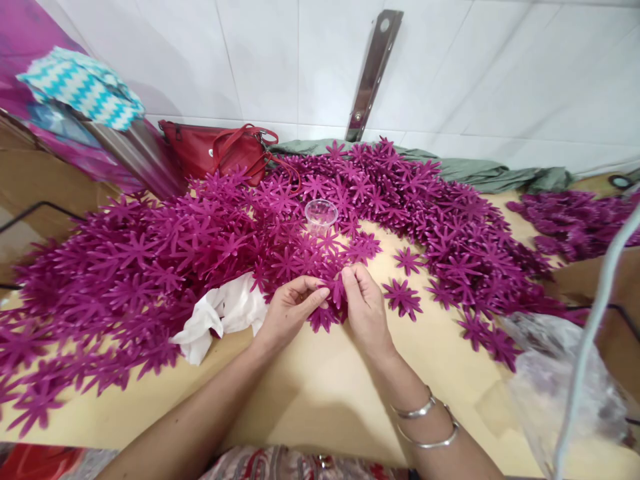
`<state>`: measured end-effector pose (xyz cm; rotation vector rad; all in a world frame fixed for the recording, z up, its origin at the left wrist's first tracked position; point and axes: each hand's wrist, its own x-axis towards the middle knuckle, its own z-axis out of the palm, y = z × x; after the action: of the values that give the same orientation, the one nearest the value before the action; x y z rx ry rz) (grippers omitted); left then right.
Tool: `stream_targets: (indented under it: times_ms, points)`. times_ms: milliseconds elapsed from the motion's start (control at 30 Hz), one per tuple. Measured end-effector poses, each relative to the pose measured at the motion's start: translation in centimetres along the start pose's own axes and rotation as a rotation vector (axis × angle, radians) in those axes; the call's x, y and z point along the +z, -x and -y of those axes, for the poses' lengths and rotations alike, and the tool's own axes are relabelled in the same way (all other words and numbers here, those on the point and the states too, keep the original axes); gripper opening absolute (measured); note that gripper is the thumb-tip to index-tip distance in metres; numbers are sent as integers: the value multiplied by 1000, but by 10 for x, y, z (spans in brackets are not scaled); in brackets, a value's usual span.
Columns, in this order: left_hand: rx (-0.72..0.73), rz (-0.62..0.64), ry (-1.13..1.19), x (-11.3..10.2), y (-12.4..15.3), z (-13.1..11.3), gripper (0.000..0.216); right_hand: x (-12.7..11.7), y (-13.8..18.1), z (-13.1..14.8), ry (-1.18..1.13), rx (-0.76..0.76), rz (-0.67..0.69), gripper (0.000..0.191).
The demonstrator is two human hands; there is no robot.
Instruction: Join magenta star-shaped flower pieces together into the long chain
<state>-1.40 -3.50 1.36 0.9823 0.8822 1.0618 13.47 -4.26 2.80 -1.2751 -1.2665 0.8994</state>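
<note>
Between my two hands, above the pale tabletop (320, 393), is a magenta flower-shaped piece (337, 288) with narrow petals. My left hand (293, 307) pinches its left side between thumb and fingers. On its right side my right hand (366, 307) is closed, thumb pressed on the fingers. Just below the hands another magenta piece (323, 320) shows in part. Two loose flower pieces (403, 299) lie to the right of my right hand. A small clear plastic cup (321, 215) stands beyond my hands among the flowers; its contents I cannot make out.
Large heaps of magenta flowers spread left (165, 247) and right (440, 213). A crumpled white tissue (220, 313) lies beside my left wrist. At the back rests a red bag (200, 147). Clear plastic bags (560, 373) and a grey cable (595, 320) are on the right.
</note>
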Motion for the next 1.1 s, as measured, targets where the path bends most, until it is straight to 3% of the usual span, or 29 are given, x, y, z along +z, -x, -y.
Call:
stream_targets:
  times_ms: [533,867,967,1100]
  points:
    - [98,-66,99,3,-1,3,33,5,-2,-2,41,-142,-34,24]
    - [111,-135,87,0,-5,4,33,5,-2,-2,86,-181,-34,25]
    - [95,-122,74,2,-5,0,33,3,-3,-2,112,-213,-100,23]
    - [70,-101,48,2,-4,-2,30,4,-3,-3,103,-207,-64,20]
